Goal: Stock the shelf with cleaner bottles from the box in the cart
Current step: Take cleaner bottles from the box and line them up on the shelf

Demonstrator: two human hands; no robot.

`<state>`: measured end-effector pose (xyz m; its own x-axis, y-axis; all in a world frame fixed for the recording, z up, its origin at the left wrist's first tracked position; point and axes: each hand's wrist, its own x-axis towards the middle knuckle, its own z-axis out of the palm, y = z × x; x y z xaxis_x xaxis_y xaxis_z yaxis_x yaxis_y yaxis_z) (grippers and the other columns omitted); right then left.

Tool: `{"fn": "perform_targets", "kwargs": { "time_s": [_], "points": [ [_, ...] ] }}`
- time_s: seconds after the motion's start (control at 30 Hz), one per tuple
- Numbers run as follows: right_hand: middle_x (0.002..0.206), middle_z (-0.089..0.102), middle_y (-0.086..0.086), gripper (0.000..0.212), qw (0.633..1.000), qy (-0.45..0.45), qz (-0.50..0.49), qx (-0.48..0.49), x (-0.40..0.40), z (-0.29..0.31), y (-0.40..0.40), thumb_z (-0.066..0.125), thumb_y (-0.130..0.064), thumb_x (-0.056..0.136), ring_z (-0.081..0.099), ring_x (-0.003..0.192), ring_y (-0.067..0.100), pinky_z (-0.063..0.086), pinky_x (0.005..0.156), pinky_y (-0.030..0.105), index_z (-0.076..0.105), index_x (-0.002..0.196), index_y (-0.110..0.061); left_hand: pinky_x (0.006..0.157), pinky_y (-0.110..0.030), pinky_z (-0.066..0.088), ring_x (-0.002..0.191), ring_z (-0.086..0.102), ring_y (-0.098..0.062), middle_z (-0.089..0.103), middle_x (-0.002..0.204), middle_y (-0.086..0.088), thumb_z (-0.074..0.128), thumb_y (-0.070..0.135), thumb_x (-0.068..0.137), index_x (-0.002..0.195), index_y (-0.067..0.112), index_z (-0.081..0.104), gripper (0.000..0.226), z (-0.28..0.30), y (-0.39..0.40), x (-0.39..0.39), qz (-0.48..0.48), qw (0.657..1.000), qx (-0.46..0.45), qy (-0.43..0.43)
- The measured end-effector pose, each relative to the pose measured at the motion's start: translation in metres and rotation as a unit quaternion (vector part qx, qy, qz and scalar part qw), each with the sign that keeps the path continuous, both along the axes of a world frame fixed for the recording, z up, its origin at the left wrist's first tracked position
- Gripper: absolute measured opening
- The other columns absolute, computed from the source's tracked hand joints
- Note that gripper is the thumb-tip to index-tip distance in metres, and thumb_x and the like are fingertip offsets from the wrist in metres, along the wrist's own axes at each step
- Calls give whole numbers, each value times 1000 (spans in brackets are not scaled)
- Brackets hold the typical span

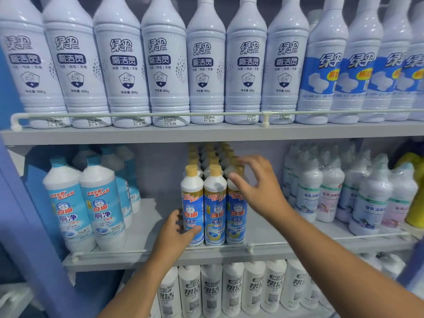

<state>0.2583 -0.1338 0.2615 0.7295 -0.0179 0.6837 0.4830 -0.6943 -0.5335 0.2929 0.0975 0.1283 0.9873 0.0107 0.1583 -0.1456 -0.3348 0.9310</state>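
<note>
Three rows of white cleaner bottles with gold caps and blue labels (pixel 214 203) stand in the middle of the middle shelf (pixel 146 228). My left hand (pixel 174 232) reaches to the lower part of the front left bottle (pixel 191 198), thumb across its label and fingers toward its left side. My right hand (pixel 257 184) hovers with spread fingers in front of the front right bottle (pixel 236 214), near its shoulder and cap; I cannot tell whether it touches. The box and the cart are out of view.
Blue-capped bottles (pixel 85 203) stand at the shelf's left with a bare gap between them and the gold-capped rows. Wrapped white bottles (pixel 330 187) fill the right. Tall white bottles (pixel 165 65) line the upper shelf, more bottles (pixel 231 288) the lower. White guard rails (pixel 206 247) front each shelf.
</note>
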Motion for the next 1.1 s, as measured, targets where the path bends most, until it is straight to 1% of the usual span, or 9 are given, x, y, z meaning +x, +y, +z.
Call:
{"fn": "perform_targets", "kwargs": {
  "time_s": [0.13, 0.27, 0.47, 0.63, 0.7, 0.77, 0.87, 0.97, 1.1],
  "points": [
    [136, 62, -3, 47, 983, 120, 13, -141, 21, 53, 17, 64, -44, 93, 55, 124, 17, 43, 93, 26, 60, 136, -25, 60, -15, 52, 85, 69, -3, 69, 101, 12, 78, 23, 85, 120, 26, 56, 41, 17, -7, -6, -7, 1000, 2, -4],
    [136, 63, 0, 42, 950, 178, 17, -256, 43, 54, 28, 60, -45, 96, 59, 120, 21, 43, 88, 27, 62, 135, -28, 57, -12, 48, 80, 67, 2, 67, 96, 16, 77, 23, 86, 114, 28, 56, 35, 23, -7, -9, -4, 1000, 27, -3],
    [122, 71, 0, 32, 965, 171, -3, -196, 48, 45, 32, 63, -43, 94, 62, 111, 21, 50, 86, 31, 70, 122, -29, 61, -15, 48, 82, 66, 3, 67, 94, 17, 77, 25, 86, 110, 30, 55, 33, 25, -6, -8, -5, 999, 32, 0],
    [115, 70, -3, 38, 966, 145, -28, -210, 47, 40, 30, 60, -52, 91, 62, 106, 20, 49, 76, 30, 67, 123, -32, 67, -20, 54, 85, 69, -1, 67, 97, 18, 78, 28, 85, 113, 32, 55, 37, 24, -6, -8, -6, 1000, 26, -3],
    [116, 66, -5, 46, 987, 74, -33, -139, 36, 24, 22, 61, -55, 89, 57, 109, 15, 48, 81, 28, 64, 127, -28, 64, -15, 51, 86, 67, 2, 66, 99, 18, 78, 27, 85, 116, 32, 54, 40, 23, -5, -9, -13, 1000, 21, -6],
    [119, 58, -9, 48, 998, -3, -61, 16, 16, -9, 11, 66, -48, 90, 51, 114, 9, 43, 92, 24, 59, 131, -24, 62, -11, 48, 84, 65, 6, 65, 98, 20, 79, 24, 85, 116, 32, 54, 41, 22, -6, -10, -14, 1000, 21, -10],
    [124, 49, -6, 60, 975, 45, -108, 189, -4, -75, 0, 71, -43, 88, 55, 113, 12, 45, 93, 27, 49, 139, -20, 58, -10, 48, 79, 62, 11, 65, 93, 21, 79, 21, 84, 112, 30, 55, 38, 17, -5, -10, -8, 1000, 20, -6],
    [135, 51, -5, 73, 961, 181, -44, 206, 1, -121, -3, 78, -40, 84, 58, 113, 9, 48, 91, 24, 44, 145, -20, 57, -9, 46, 79, 60, 11, 65, 91, 19, 78, 20, 85, 108, 31, 55, 35, 15, -6, -10, -2, 1000, 26, -11],
    [123, 64, -7, 49, 963, 213, -18, 164, 9, -138, -1, 79, -29, 86, 63, 111, 7, 50, 83, 14, 58, 130, -23, 61, -10, 46, 85, 61, 6, 65, 95, 17, 79, 22, 84, 112, 29, 57, 36, 12, -5, -11, 3, 1000, 21, -15]
  ]
}}
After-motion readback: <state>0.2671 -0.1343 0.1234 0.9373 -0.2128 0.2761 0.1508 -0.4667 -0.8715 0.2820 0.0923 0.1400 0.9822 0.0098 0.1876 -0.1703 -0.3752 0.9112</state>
